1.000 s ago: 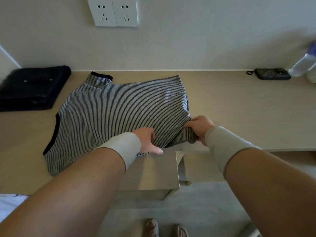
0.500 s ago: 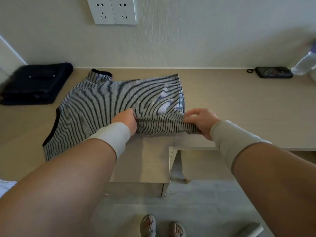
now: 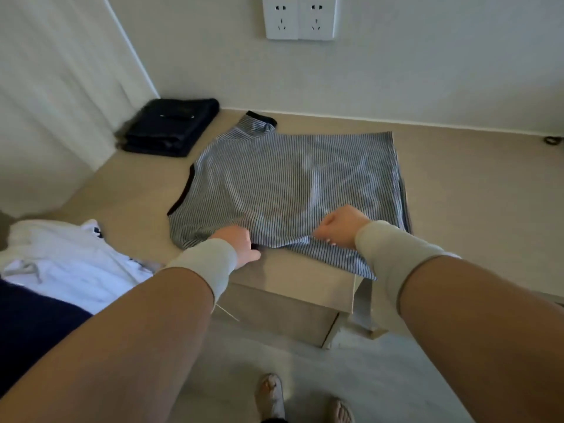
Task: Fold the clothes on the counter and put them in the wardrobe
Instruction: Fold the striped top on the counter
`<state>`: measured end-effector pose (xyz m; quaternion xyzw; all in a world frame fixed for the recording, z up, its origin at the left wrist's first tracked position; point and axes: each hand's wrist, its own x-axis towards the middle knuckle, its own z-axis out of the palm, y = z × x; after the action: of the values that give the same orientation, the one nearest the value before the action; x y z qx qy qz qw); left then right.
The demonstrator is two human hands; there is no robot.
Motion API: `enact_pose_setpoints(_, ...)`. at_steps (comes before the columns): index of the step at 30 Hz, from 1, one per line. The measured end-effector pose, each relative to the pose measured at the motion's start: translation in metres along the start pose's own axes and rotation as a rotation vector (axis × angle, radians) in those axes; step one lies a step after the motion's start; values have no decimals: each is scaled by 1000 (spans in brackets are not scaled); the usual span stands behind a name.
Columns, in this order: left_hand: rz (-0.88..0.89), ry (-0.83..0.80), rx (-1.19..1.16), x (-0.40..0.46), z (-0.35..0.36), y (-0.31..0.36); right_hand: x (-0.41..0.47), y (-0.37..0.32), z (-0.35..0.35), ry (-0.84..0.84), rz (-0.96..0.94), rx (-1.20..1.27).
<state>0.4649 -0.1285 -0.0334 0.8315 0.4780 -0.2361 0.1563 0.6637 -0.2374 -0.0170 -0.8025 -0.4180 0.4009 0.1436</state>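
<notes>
A: Where is the striped shirt [image 3: 290, 184] shown, and what change is recorded against the preceding views?

B: The shirt is spread on the counter [image 3: 457, 184] at the centre of the frame, its dark collar towards the upper left and its near edge at the counter's front lip. Half a second earlier the near edge was gathered into a raised roll between the hands; now it is drawn back down, and only a small peak of cloth is seen between them. The view is also swung leftward, so that a white garment [image 3: 70, 261] at the lower left is brought into frame.

A: What is implied for the task?

B: A fold of the near edge is judged to be under way, not finished; the shirt is not yet a compact packet, and no wardrobe is visible.

A: How is the grip to be described?

B: The left hand [image 3: 241, 245] is laid at the near edge left of centre, fingers curled over the cloth; what lies under them cannot be made out, though a pinch is judged likely. The right hand [image 3: 338, 227] is closed into a fist, cloth being bunched beneath its knuckles.

A: And further out?

B: A folded dark garment [image 3: 171, 126] is seen at the upper left by the wall, well apart from the shirt, and a double socket [image 3: 300, 16] at the top.
</notes>
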Motion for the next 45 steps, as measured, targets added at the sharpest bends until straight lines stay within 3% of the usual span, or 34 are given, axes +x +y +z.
enact_pose_setpoints(3, -70, 10, 4, -7, 4, -32, 1, -29, 22, -102, -70, -73)
enact_pose_setpoints(9, -25, 25, 35, 6, 18, -82, 19, -71, 66, -213, -84, -169)
enact_pose_setpoints(13, 60, 119, 24, 26, 18, -101, 34, -82, 79, -81, -85, -263)
enact_pose_setpoints(17, -65, 450, -413, 42, -6, -113, 46, -80, 84, 58, 5, -338)
enact_pose_setpoints(19, -16, 512, -455, 45, -15, -117, 49, -84, 89, 101, 5, -352)
enact_pose_setpoints(24, 257, 134, -388, 44, 7, -105, 59, -96, 102, 93, 9, -445)
enact_pose_setpoints(27, 261, 170, -218, 54, 21, -103, 64, -97, 108, 165, 20, -389)
enact_pose_setpoints(31, 216, 268, -201, 61, 25, -105, 69, -91, 116, 249, 9, -336)
enact_pose_setpoints(36, 210, 318, -519, 53, 3, -107, 70, -93, 122, 309, -13, -332)
enact_pose_setpoints(40, 242, 327, -726, 42, -25, -115, 64, -109, 120, 351, -167, -351)
enact_pose_setpoints(42, 226, 166, -682, 36, -36, -116, 57, -119, 115, 246, -152, -290)
enact_pose_setpoints(45, 48, -283, -503, 27, -35, -123, 42, -127, 106, -315, 73, -267)
